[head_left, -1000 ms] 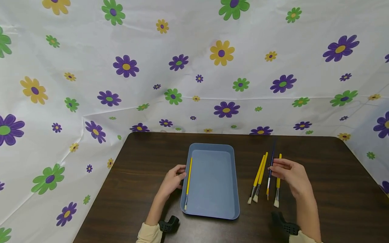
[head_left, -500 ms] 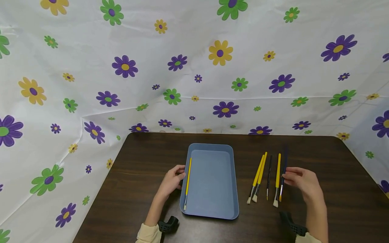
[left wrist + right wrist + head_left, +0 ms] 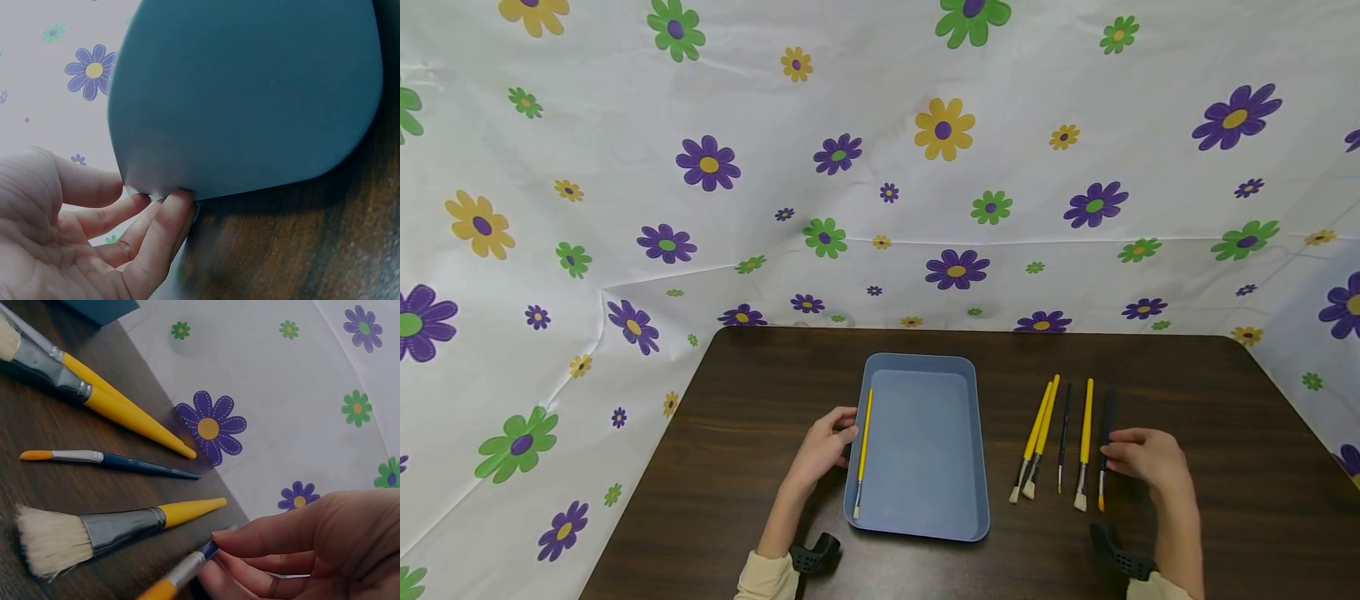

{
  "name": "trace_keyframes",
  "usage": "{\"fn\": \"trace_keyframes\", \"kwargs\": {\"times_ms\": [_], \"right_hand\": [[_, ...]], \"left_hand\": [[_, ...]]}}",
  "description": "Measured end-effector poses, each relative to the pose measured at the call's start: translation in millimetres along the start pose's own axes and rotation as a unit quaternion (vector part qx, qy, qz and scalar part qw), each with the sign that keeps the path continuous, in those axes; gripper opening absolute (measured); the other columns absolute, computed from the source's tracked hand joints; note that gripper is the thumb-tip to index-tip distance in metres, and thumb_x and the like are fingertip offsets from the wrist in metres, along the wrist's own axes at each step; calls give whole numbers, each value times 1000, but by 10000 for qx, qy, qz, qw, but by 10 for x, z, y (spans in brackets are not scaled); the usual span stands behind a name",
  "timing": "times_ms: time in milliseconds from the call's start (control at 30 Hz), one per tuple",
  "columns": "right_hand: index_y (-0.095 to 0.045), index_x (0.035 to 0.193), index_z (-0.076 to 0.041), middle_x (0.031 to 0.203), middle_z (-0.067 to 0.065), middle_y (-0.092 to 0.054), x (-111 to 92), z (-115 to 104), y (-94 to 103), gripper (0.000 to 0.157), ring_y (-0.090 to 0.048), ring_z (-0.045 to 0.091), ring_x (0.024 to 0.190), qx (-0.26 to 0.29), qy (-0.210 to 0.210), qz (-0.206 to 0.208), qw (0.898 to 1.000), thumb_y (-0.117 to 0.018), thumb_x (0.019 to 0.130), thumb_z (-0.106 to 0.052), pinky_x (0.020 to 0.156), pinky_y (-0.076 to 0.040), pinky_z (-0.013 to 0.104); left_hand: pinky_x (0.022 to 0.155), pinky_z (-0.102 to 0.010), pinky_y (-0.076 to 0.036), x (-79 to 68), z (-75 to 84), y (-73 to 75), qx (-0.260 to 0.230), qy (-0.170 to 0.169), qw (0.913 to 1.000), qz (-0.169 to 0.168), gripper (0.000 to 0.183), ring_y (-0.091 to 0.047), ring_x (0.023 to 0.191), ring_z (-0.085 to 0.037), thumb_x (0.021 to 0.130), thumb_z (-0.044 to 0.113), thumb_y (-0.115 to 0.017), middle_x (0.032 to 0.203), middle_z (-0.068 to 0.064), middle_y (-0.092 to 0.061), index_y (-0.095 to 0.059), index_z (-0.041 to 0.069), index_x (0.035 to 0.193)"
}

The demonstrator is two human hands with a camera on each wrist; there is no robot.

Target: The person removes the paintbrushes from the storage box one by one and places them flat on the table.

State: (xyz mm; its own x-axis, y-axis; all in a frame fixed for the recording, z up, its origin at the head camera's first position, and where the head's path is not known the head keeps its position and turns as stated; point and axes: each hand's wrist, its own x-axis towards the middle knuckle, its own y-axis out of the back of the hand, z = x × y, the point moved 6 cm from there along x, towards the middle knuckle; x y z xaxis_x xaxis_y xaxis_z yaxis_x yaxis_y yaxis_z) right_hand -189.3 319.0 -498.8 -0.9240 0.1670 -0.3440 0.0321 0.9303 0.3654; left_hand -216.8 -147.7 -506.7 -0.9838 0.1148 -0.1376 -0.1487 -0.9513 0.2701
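Observation:
My right hand (image 3: 1153, 460) pinches a dark blue paintbrush (image 3: 186, 570) with orange bristles between thumb and fingers. This brush lies at the right end of a row on the table, bristles towards me. Just left of it is a wide yellow-handled paintbrush (image 3: 1086, 425) with pale bristles. My left hand (image 3: 820, 446) rests at the left edge of a blue-grey tray (image 3: 932, 450), its fingertips against the outer side in the left wrist view. Inside the tray, along its left wall, lies a thin yellow paintbrush (image 3: 865, 442).
Two more yellow-handled paintbrushes (image 3: 1043, 429) lie close together right of the tray. Between them and the wide brush is a thin dark paintbrush (image 3: 1064, 433). The dark wooden table (image 3: 752, 375) ends against a white flowered cloth (image 3: 880, 208).
My right hand has moved right past the wide yellow brush, carrying the dark blue brush, and lowered it beside that brush. The left hand and tray have stayed put.

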Motion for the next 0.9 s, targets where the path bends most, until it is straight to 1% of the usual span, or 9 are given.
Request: {"fn": "trace_keyframes", "kwargs": {"times_ms": [67,133,300,467,567,700,900], "right_hand": [[-45,128,32,93,14,-68,6,17,-5,43,-69,8,66,-65,-24,49,10000,-61,96,7,65,-61,27],[-46,127,31,92,14,-68,11,23,-7,42,-70,9,65,-87,-58,103,9999,-62,96,7,64,-61,28],[-48,125,29,86,13,-67,19,37,-21,39,-69,12,63,-69,-146,189,9997,-61,96,8,61,-61,28],[-48,123,29,78,9,-67,22,32,-35,34,-67,11,62,-144,-108,270,9995,-57,97,10,60,-61,28],[-48,122,30,77,8,-67,15,22,-38,33,-67,12,62,-212,-61,286,9993,-56,97,10,60,-61,28],[-50,120,29,78,9,-68,6,1,-27,31,-66,12,63,-272,-46,378,9989,-56,98,8,59,-61,29],[-52,119,27,80,11,-68,-14,-20,7,30,-66,13,64,-367,-56,588,9976,-54,101,4,59,-61,29]], "left_hand": [[64,-43,-61,-3,7,0,-9,-19,10000,-19,37,-63,102,-31,102,7,-59,122,-22,-63,-59,-6,137],[64,-43,-62,-4,8,-1,3,-43,10000,-22,38,-64,102,-32,102,7,-59,122,-23,-63,-59,-6,137],[64,-45,-62,10,-27,-10,49,-25,10000,27,37,-64,101,-33,101,5,-58,121,-24,-63,-59,-8,136],[64,-45,-62,20,-55,-18,103,20,9999,71,37,-63,103,-35,101,4,-57,122,-25,-63,-58,-9,136],[64,-45,-62,12,-37,-11,129,-8,9999,67,37,-63,102,-34,101,5,-58,121,-24,-64,-59,-8,136],[64,-43,-62,-7,-9,-1,65,-37,10000,-6,37,-63,99,-30,102,7,-58,121,-22,-64,-60,-6,136],[66,-41,-62,5,-26,-2,59,-32,9999,-99,37,-62,97,-27,102,8,-57,120,-20,-64,-60,-5,137]]}}
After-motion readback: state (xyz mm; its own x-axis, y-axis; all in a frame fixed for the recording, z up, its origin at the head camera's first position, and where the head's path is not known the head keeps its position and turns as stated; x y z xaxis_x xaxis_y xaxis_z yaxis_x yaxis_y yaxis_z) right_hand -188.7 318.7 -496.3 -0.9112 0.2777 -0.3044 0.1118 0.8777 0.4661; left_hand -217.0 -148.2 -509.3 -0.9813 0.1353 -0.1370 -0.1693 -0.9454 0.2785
